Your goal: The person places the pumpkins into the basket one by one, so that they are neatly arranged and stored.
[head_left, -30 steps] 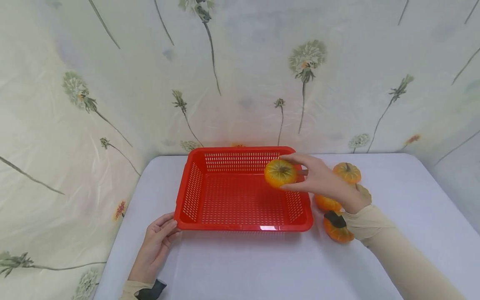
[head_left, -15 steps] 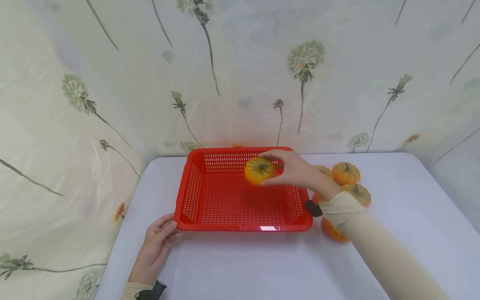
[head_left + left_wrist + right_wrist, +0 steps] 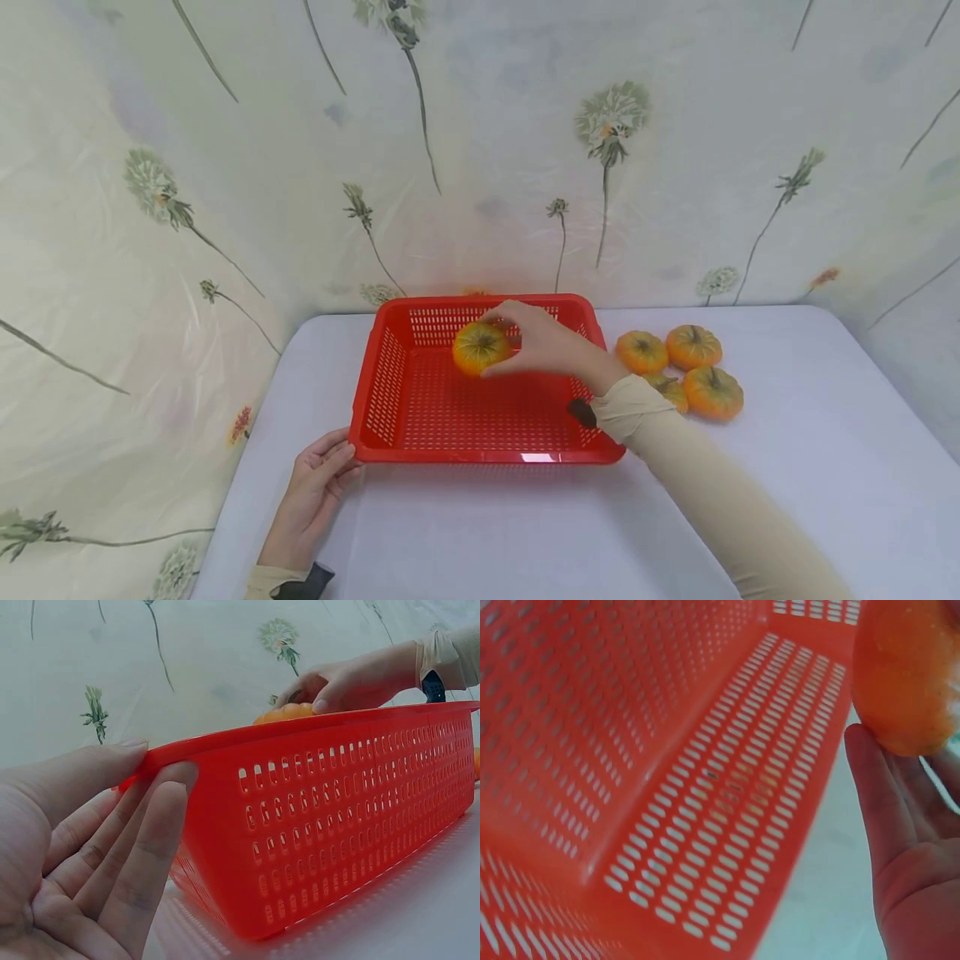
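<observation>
Over the red plastic basket [image 3: 487, 456], my right hand [image 3: 536, 337] grips a small orange pumpkin [image 3: 477, 350] between thumb and fingers. In the right wrist view the pumpkin [image 3: 904, 675] shows its smooth orange side, with fingers beneath it and the slotted basket wall beyond. My left hand [image 3: 311, 492] pinches the basket's near left corner. Seen from the left wrist, the thumb lies on top of the rim [image 3: 247, 735] and the fingers curl under it. Only the pumpkin's top shows above the rim there.
Several more small pumpkins [image 3: 714, 393] sit in a cluster on the white table [image 3: 480, 533], right of the basket. One of them is partly covered by my right sleeve [image 3: 675, 442]. A flower-patterned sheet [image 3: 487, 150] stands behind the table and along its left side.
My right hand has carried the pumpkin leftward, from the basket's right side to about its middle. The cluster at right is less covered by the arm. My left hand has stayed at the corner.
</observation>
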Demonstrator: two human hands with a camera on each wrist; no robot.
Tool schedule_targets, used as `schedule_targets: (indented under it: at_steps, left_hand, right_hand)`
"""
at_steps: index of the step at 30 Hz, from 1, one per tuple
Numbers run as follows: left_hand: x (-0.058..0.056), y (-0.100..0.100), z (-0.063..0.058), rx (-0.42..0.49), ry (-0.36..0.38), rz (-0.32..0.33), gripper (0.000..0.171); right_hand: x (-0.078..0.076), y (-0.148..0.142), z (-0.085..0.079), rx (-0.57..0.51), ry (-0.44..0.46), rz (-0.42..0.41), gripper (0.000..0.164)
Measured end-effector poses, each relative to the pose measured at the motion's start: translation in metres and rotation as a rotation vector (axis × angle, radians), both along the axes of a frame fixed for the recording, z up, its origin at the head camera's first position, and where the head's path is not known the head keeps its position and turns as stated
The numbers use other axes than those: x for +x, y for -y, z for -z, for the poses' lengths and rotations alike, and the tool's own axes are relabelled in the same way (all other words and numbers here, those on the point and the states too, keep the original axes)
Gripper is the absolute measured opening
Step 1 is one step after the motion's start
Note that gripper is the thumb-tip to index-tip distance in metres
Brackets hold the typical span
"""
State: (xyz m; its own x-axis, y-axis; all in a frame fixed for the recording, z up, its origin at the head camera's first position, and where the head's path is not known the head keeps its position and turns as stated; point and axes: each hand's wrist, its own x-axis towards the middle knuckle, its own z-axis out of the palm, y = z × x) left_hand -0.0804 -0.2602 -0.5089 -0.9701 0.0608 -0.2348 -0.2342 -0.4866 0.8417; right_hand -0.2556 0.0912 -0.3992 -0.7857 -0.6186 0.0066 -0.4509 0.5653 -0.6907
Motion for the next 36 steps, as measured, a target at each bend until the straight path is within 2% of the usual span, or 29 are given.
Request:
schedule_targets:
  at_steps: [4, 11, 17, 24, 28, 36]
  left_hand:
    - [0.000, 0.000, 0.001, 0.017, -0.008, 0.008, 0.024]
    - [0.001, 0.001, 0.002, 0.022, -0.008, -0.002, 0.024]
    - [0.001, 0.000, 0.003, 0.021, -0.021, -0.007, 0.026]
    - [0.001, 0.000, 0.005, 0.022, -0.047, 0.003, 0.026]
    - [0.001, 0.000, 0.005, 0.014, -0.046, -0.003, 0.026]
    - [0.000, -0.001, 0.002, -0.012, -0.034, -0.015, 0.025]
  right_hand:
    - [-0.004, 0.011, 0.009, 0.009, 0.030, -0.003, 0.072]
    - [-0.012, 0.027, 0.026, 0.038, 0.003, -0.010, 0.072]
    - [-0.017, 0.039, 0.038, 0.051, 0.033, -0.006, 0.073]
    - [-0.026, 0.056, 0.054, 0.126, -0.032, -0.070, 0.067]
    - [-0.028, 0.066, 0.058, 0.145, -0.048, -0.084, 0.068]
    - [-0.025, 0.079, 0.060, 0.181, -0.033, -0.058, 0.069]
